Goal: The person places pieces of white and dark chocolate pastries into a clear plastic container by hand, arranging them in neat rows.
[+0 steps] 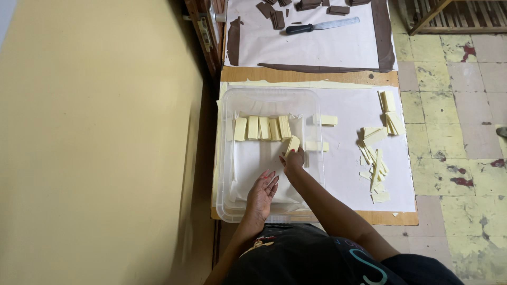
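The right hand point(293, 158) is inside the clear plastic tub point(224, 158), fingers closed round a pale cream rectangular slab point(293, 143), held tilted just below the right end of the row of cream slabs point(262, 127). That row lies side by side across the tub's far half, on the white paper lining point(253, 163). Held slab is just beside the row's last piece; can't tell if touching.

The left hand point(262, 192) is flat & open, fingers spread a little, palm down on the lining near the tub's front edge. It holds nothing.

Tub sits on the left part of a wooden board point(380, 216) covered w/ white paper point(348, 174). Right of the tub, on that paper: two loose cream slabs just beside the tub wall, a messy pile of cream slabs & offcuts point(374, 163) toward the board's right edge, and a smaller stack point(390, 108) near its far right corner.

Beyond the far edge lies a 2nd paper-covered board point(317, 47) w/ dark brown strips point(383, 37) along its edges, several brown pieces point(274, 16) at the top, and a palette knife w/ black handle point(322, 25) lying across it.

Floor to the right is worn yellowish tile point(454, 132); a plain yellow wall point(95, 142) fills the left side
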